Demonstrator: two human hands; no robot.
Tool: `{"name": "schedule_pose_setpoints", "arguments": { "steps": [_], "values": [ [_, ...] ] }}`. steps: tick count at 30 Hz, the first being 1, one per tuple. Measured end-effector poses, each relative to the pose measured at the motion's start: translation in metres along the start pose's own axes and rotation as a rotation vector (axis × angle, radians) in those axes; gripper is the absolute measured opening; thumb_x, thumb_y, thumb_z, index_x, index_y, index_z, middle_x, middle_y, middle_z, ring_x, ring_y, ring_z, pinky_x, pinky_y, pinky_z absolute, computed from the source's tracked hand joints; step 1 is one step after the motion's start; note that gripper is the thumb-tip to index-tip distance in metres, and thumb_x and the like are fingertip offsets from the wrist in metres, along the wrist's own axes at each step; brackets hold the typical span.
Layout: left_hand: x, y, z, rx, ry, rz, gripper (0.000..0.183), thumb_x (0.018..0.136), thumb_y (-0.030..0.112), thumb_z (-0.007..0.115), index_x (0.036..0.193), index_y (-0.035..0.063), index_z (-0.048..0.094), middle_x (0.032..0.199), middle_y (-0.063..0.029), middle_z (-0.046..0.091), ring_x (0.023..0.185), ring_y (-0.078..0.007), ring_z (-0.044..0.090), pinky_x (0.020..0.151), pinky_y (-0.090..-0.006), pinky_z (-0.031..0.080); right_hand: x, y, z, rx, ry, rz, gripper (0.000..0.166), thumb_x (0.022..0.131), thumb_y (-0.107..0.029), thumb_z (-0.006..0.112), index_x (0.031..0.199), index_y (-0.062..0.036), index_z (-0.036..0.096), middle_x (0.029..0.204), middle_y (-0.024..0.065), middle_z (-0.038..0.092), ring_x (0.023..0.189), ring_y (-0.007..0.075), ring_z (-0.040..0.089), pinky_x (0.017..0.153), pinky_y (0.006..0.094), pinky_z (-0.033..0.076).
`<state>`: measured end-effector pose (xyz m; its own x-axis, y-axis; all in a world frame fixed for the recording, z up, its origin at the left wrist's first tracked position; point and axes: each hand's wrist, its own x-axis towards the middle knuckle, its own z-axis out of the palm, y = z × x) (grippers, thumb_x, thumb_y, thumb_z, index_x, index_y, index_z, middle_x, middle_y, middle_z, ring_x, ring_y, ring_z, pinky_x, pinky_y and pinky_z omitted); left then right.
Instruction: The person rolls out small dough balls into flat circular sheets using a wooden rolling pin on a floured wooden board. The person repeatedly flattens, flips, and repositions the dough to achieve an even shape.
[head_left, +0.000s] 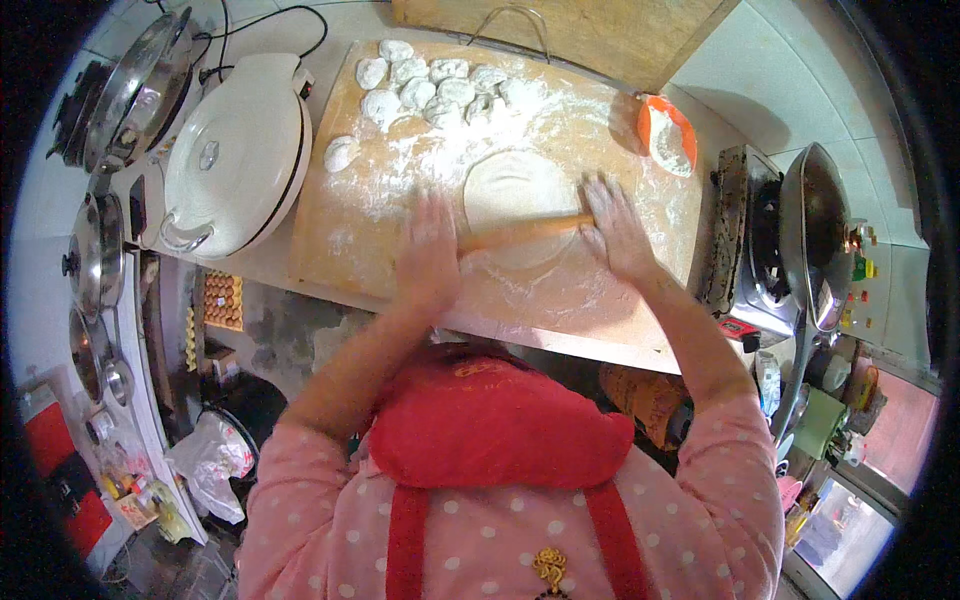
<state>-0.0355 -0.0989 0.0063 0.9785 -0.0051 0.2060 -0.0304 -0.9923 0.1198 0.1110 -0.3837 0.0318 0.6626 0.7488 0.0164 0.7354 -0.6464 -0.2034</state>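
A wooden rolling pin (525, 231) lies across a round, flat sheet of dough (517, 184) on a floured wooden board (352, 247). My left hand (429, 251) presses on the pin's left end with its fingers stretched forward. At the other end, my right hand (616, 225) rests over the pin, fingers spread and dusted with flour. Both palms hide the pin's tips. Several floured dough pieces (417, 93) sit close together at the back of the board, and a single dough ball (342, 153) lies apart at the left.
An orange bowl of flour (667, 139) tilts at the board's back right corner. Left of the board stands a white electric griddle (236, 157), its lid down. To the right are a gas stove (750, 232) and a wok (817, 225). An egg tray (223, 300) is lower left.
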Motion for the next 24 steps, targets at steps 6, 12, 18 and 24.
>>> {"name": "schedule_pose_setpoints", "arguments": {
  "steps": [6, 12, 18, 24],
  "values": [
    [0.023, -0.005, -0.022, -0.132, -0.115, -0.058, 0.083, 0.084, 0.044, 0.062, 0.141, -0.0085, 0.031, 0.149, -0.0250, 0.031, 0.142, -0.0361, 0.024, 0.116, -0.0516, 0.015, 0.001, -0.004, 0.004, 0.093, 0.063, 0.069, 0.066, 0.092, -0.030, 0.055, 0.145, -0.0005, 0.029, 0.153, 0.0155, 0.027, 0.143, 0.0342, 0.020, 0.117, 0.0487, 0.016],
    [0.015, -0.020, 0.000, -0.075, -0.014, 0.108, 0.068, 0.079, 0.033, 0.069, 0.138, 0.0088, 0.045, 0.147, -0.0126, 0.040, 0.138, -0.0331, 0.032, 0.112, -0.0496, 0.026, 0.020, -0.033, -0.004, 0.004, -0.102, 0.005, 0.061, 0.093, -0.032, 0.052, 0.144, -0.0019, 0.033, 0.152, 0.0150, 0.028, 0.142, 0.0343, 0.022, 0.117, 0.0473, 0.016],
    [-0.005, -0.017, 0.020, -0.182, 0.053, 0.178, 0.051, 0.074, 0.024, 0.073, 0.121, 0.0120, 0.059, 0.125, -0.0081, 0.056, 0.118, -0.0303, 0.048, 0.101, -0.0468, 0.037, 0.055, 0.043, -0.079, -0.010, 0.356, 0.206, 0.036, 0.091, -0.017, 0.055, 0.126, -0.0082, 0.057, 0.130, 0.0163, 0.055, 0.121, 0.0344, 0.050, 0.101, 0.0414, 0.041],
    [-0.008, -0.018, 0.018, -0.233, 0.071, 0.173, 0.044, 0.074, 0.020, 0.068, 0.117, 0.0117, 0.062, 0.116, -0.0090, 0.060, 0.110, -0.0304, 0.054, 0.097, -0.0452, 0.039, 0.099, 0.113, -0.100, -0.085, -0.229, 0.421, 0.020, 0.086, -0.019, 0.059, 0.101, -0.0086, 0.067, 0.100, 0.0185, 0.066, 0.093, 0.0378, 0.063, 0.079, 0.0431, 0.050]
  ]
}}
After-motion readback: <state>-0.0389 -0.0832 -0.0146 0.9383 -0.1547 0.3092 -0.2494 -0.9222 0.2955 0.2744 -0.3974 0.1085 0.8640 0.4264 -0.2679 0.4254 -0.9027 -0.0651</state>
